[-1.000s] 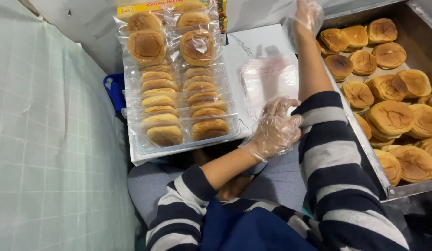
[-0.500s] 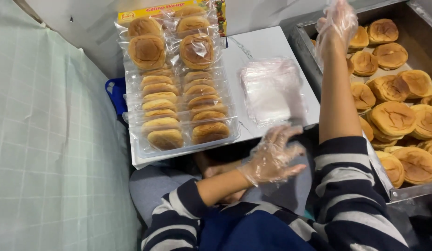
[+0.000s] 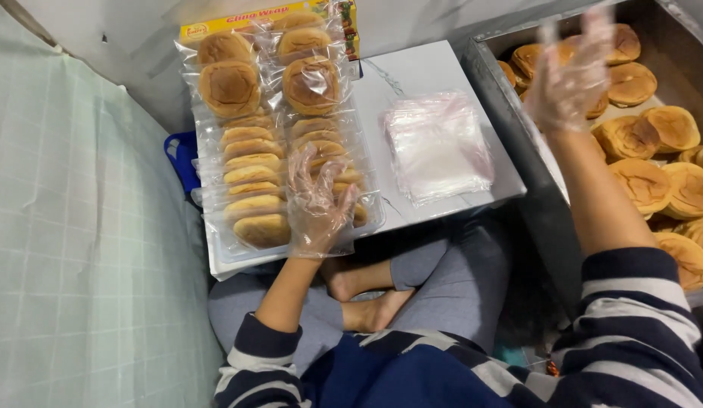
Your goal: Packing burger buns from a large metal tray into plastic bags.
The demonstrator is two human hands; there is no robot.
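Buns [image 3: 249, 162], golden-brown, individually bagged, lie overlapped under gloved left hand [image 3: 319, 208].

Wrapped buns [image 3: 249, 162] left — bag stack [image 3: 436, 145] middle — bun tray [image 3: 518, 136] right.

Golden-brown buns [image 3: 646, 181]; clear bags [image 3: 438, 147]; navy-and-white striped sleeves [image 3: 639, 317]; pale green checked cloth [image 3: 72, 249]; yellow box [image 3: 230, 23].
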